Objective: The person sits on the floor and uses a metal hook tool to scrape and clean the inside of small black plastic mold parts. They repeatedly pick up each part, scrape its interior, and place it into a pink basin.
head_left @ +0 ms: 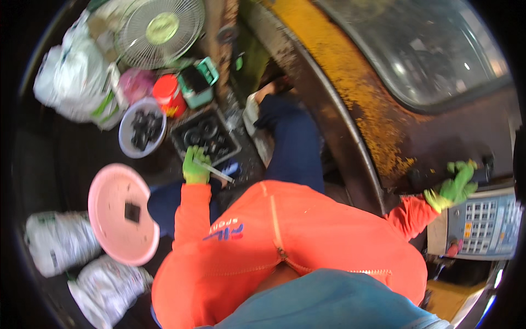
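My left hand (195,165), in a green glove, is closed around a slim, pale, stick-like tool (220,173) that slants down to the right. It is at the near edge of a dark rectangular tray (234,147), which holds several round black parts (209,128). Far to the right, my right hand (458,185), gloved in green with a yellowish cuff, is raised in front of the machine's dark side, just above a keypad panel (481,223). Its fingers look apart and slightly bent, with nothing visible in them. Whether they touch the machine I cannot tell.
Left of the tray stands a whitish bowl (125,135) of black parts. A pink basin (109,219) is nearer. Behind are a red container (170,96), a green basket (198,98) and a fan (160,28). White bags (74,77) line the left. The machine's windowed yellow-brown door (350,93) is ahead right.
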{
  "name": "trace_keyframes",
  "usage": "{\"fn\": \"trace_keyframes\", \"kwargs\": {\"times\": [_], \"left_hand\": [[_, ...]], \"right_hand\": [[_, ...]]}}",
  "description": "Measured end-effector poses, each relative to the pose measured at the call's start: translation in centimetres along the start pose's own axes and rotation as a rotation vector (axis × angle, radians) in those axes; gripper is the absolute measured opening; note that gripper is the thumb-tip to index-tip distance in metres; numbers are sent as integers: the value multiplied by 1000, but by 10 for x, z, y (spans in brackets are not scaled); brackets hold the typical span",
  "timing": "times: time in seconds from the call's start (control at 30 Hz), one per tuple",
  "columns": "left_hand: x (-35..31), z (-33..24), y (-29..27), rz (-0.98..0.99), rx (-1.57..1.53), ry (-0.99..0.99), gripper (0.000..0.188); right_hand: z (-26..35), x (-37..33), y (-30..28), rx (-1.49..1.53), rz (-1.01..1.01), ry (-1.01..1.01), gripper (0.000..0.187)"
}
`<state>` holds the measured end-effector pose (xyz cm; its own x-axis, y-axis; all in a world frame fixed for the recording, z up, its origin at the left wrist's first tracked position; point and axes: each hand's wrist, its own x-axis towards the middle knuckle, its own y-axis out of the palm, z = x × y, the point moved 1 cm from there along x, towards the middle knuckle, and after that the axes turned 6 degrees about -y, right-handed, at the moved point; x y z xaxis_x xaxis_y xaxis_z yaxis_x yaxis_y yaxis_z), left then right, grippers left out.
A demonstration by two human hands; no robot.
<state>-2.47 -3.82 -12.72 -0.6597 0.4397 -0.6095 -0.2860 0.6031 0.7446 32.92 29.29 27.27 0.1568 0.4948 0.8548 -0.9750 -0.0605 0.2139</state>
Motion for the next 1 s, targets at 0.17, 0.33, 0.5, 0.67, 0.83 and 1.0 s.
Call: {"fn": "trace_keyframes", "kwargs": {"times": [0.17,0.33,0.5,0.67,0.83,1.0], "left_hand": [[38,11,-8,-51,156,26,24],[50,4,-12,59,122,-105,27],[61,-2,-32,144,45,-99,29],[77,-8,-77,181,23,9,33],[70,-23,-109,81,-54,104,41],[53,-46,-105,233,-106,152,41]], "right_hand": [[-23,-17,21,220,16,238,27],[-53,2,126,591,313,362,16],[-98,0,212,553,312,384,19],[-137,4,304,567,341,466,18],[-130,10,342,280,538,323,39],[-144,89,280,291,1128,186,52]]}}
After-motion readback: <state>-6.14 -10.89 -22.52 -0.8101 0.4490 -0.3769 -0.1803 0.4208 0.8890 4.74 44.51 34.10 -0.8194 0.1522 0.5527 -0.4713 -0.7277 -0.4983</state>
